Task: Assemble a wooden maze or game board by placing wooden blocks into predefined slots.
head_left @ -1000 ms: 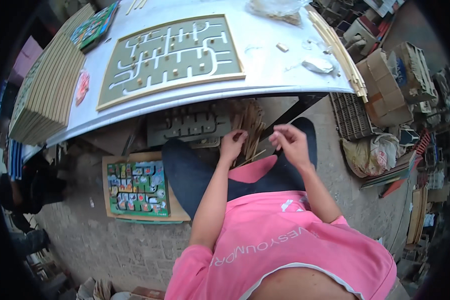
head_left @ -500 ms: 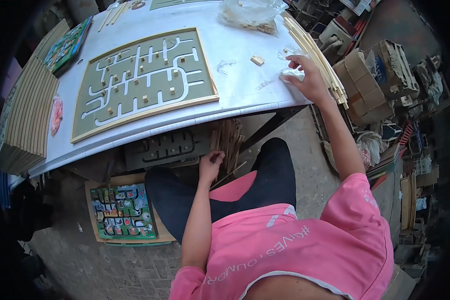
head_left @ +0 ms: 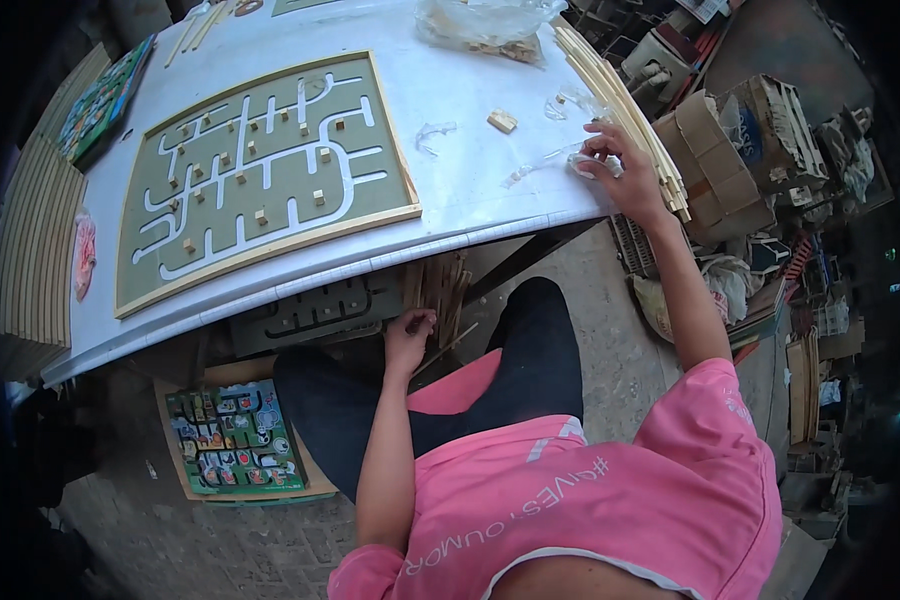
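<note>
My right hand is at the table's right edge, its fingers curled down around a crumpled white wad, perhaps plastic or cloth. Beside that hand lie scraps of clear plastic film and a small wooden block. My left hand rests low by my knee, below the table edge, with its fingers curled in; whether anything is inside them is hidden. A framed grey-green maze board with white grooves and several small wooden cubes lies to the left on the table.
Stacked boards stand at the table's left end, beside a pink packet. Long wooden strips run along the right edge. A clear plastic bag sits at the back. Below left lies a colourful maze board; cardboard boxes stand right.
The fingers of my right hand have closed in over the white wad. My left hand stays low by my knee, still curled. The whole view has shifted slightly.
</note>
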Motion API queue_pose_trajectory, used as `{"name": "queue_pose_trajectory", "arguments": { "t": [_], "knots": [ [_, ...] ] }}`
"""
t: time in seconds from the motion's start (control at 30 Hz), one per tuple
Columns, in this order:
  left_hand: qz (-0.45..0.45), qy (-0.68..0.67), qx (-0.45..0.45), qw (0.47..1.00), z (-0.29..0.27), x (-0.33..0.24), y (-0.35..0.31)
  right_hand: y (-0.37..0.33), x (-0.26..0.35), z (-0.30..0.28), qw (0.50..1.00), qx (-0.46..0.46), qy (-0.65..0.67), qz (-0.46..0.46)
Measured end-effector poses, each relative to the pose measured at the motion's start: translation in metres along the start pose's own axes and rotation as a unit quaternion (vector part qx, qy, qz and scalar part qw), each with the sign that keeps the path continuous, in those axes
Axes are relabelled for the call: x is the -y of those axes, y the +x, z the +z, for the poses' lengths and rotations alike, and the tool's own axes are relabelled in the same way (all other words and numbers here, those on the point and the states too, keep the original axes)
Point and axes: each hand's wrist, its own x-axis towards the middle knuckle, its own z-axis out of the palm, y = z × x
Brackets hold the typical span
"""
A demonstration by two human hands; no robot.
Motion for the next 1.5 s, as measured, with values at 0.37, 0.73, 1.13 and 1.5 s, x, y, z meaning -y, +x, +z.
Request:
{"name": "queue_pose_trajectory", "arguments": {
  "t": [0.37,0.73,1.13,1.5],
  "knots": [
    [-0.022,0.023,0.002,0.999,0.000,-0.003,0.000,0.002,0.008,-0.003,0.988,0.085,-0.100,-0.086],
    [-0.019,-0.001,-0.003,1.000,0.001,0.001,0.001,0.007,0.014,-0.007,0.982,0.115,-0.129,-0.083],
    [-0.004,0.001,0.005,1.000,-0.001,0.003,0.002,0.008,0.012,-0.010,0.975,0.149,-0.149,-0.075],
    [-0.036,-0.007,-0.002,0.999,0.000,-0.001,0.002,0.007,0.018,-0.011,0.966,0.144,-0.185,-0.113]
  ]
}}
